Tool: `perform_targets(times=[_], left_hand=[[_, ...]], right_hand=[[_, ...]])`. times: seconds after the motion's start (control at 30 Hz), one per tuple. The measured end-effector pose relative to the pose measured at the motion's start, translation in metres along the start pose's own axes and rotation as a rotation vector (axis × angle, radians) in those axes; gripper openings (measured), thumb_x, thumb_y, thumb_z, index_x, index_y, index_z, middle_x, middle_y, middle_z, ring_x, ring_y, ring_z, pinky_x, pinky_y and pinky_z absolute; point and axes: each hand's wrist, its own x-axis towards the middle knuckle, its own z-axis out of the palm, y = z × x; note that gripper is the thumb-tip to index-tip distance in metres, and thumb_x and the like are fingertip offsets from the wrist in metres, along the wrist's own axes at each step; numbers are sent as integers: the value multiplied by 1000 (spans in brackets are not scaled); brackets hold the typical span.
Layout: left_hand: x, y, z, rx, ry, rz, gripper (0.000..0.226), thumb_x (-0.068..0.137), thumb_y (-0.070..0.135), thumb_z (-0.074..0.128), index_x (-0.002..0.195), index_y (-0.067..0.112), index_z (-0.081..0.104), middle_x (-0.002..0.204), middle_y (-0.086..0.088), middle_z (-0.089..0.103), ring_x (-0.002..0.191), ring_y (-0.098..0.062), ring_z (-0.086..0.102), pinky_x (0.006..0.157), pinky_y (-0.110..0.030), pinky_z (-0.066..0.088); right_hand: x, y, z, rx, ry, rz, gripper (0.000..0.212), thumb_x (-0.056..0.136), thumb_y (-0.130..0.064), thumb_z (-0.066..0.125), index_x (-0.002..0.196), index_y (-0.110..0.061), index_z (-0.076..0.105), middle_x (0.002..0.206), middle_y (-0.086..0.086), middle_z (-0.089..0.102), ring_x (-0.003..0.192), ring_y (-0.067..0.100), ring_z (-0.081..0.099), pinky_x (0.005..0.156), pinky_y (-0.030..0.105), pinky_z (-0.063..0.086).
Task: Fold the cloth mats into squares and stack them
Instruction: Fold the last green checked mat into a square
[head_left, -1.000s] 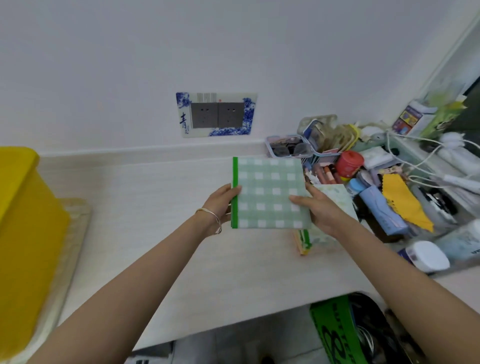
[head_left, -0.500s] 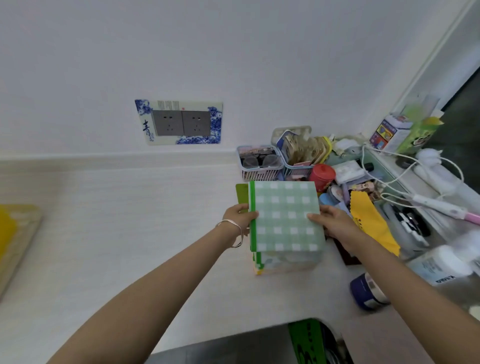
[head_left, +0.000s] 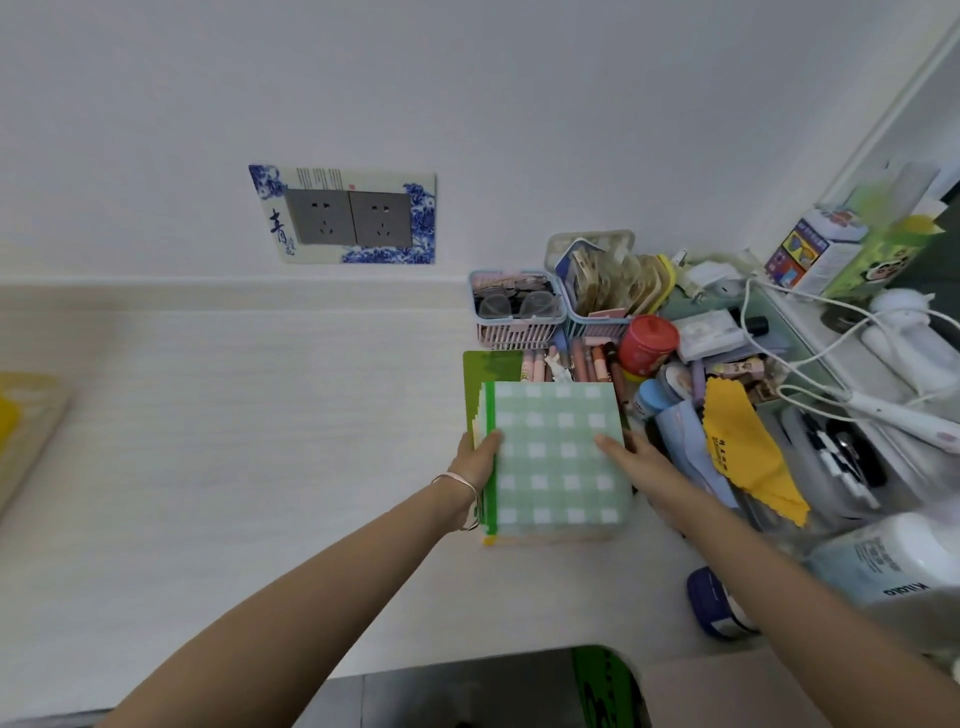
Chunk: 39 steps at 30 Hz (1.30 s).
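Folded green-check mat (head_left: 558, 457) is square and held flat over the stack (head_left: 545, 538) of folded mats at the right side of the bench (head_left: 260, 441). Can't tell if it's touching the stack or just above it.

Left hand (head_left: 475, 462) pinches the mat's left edge, thumb on top. Right hand (head_left: 631, 460) pinches the right edge the same way. Both are clamped on the mat.

Step, as I judge it: set this mat on the stack.
- Keep it level and square its corners to the edges showing below at left and front.
- Lower it straight down and release both sides together so the fold doesn't spring open.
- Then press flat.

Risk: the yellow cloth (head_left: 743, 447) and other clutter sit just beside the right hand, so keep that wrist clear.
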Motion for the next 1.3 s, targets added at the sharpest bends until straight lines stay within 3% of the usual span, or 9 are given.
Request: perform_targets(times=[0.13,0.3,0.47,0.67,0.73,0.87,0.97,1.03,1.3], left_hand=[[-1,-11,10,-275,-68,-121,57,91,51,45,141,26,34,131,-7,55,107,-27,59,84,-40,52],[0,-12,8,-325,-57,-150,54,92,47,47,138,20,40,129,-9,55,96,-25,61,74,-37,52],[13,4,-8,-52,-7,-72,84,88,52,51,150,20,5,154,-5,22,138,-28,27,108,-44,25],[29,-15,-13,43,-112,-278,109,39,81,67,127,18,53,129,-5,56,118,-25,52,105,-44,37],[34,-19,-14,6,-109,-289,100,38,80,69,116,18,60,118,-4,64,111,-23,58,104,-42,40],[34,-14,-15,-51,-155,-274,63,65,68,66,97,14,64,104,-7,68,105,-23,62,102,-39,44],[38,-15,-14,-138,-192,-267,47,76,58,64,89,13,65,83,-6,72,80,-20,68,82,-36,54],[38,-15,-13,-193,-233,-269,43,78,54,64,91,13,66,75,-6,73,69,-19,70,71,-35,55],[39,-19,-9,-217,-240,-268,42,80,56,60,90,15,65,68,-5,73,60,-18,70,65,-33,54]], right_hand=[[7,5,10,132,-66,64,44,93,-40,53,133,-23,46,119,0,62,107,22,60,95,43,48],[8,4,10,182,-94,64,31,96,-29,52,126,-24,48,107,-1,63,96,19,62,76,35,52],[13,9,-1,165,-176,117,45,90,-40,59,129,-20,52,117,2,66,106,21,62,90,38,50],[18,11,-3,173,-326,223,52,77,-42,67,123,-18,59,117,6,67,109,24,63,98,43,47],[21,9,-4,168,-363,248,53,76,-44,67,123,-20,58,118,6,67,110,24,62,99,44,46],[27,2,-7,141,-362,275,52,77,-48,66,121,-22,60,118,5,67,110,24,62,100,45,45],[29,-1,-7,121,-378,295,50,79,-48,65,120,-20,60,117,6,67,110,24,63,100,45,45],[28,0,-4,111,-383,309,52,76,-47,67,120,-19,60,116,6,68,109,24,63,101,45,44],[27,9,5,207,-352,335,52,76,-38,69,122,-15,60,114,10,68,108,26,63,94,44,48]])
